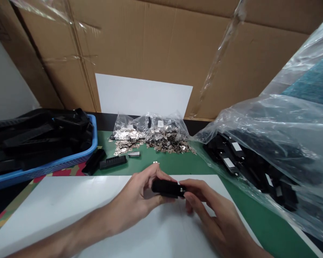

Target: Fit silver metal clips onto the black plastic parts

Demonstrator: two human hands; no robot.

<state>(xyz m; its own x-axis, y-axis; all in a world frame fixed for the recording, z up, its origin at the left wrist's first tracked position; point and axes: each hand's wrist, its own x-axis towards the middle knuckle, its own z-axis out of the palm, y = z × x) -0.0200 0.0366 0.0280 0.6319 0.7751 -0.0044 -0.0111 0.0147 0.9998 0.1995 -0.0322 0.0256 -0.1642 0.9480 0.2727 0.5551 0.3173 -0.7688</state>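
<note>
My left hand (140, 199) grips a small black plastic part (165, 187) from the left, thumb and fingers closed round it. My right hand (208, 208) pinches the part's right end, where a small shiny metal piece (181, 190) shows at my fingertips. Both hands hover over a white sheet (70, 208) on the green mat (177, 165).
A blue basket (51, 166) of black parts sits at the left, with two loose black parts (104, 161) beside it. Bags of small metal clips (156, 138) lie behind my hands. A large clear plastic bag (271, 150) of black parts fills the right. Cardboard boxes (161, 46) stand behind.
</note>
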